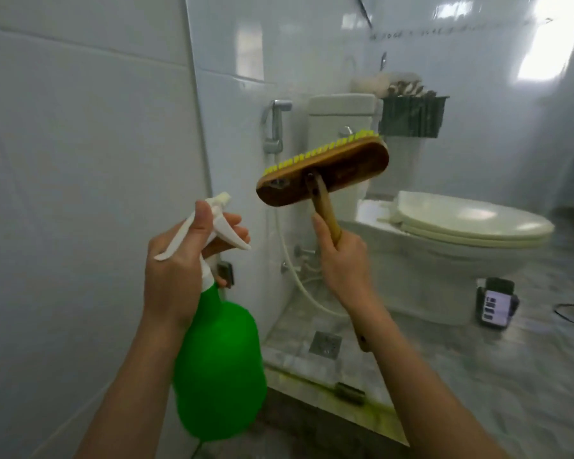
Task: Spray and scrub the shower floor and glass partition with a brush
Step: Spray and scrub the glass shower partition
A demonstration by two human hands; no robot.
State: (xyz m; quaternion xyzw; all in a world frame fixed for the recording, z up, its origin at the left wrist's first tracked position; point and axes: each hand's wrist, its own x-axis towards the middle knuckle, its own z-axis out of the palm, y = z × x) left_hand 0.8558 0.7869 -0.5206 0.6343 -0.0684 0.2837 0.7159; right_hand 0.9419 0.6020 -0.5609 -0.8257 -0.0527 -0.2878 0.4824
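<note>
My left hand grips the white trigger head of a green spray bottle, its nozzle pointing up and to the right. My right hand holds the wooden handle of a scrub brush. The brush head is raised, its yellow bristles pressed against the glass partition, which stands in front of me and blurs the room behind it. The marble base of the partition runs below, stained yellowish along its edge.
White wall tiles fill the left side. Behind the glass are a toilet, a bidet sprayer with hose, a floor drain, a dark wall basket and a phone on a stand.
</note>
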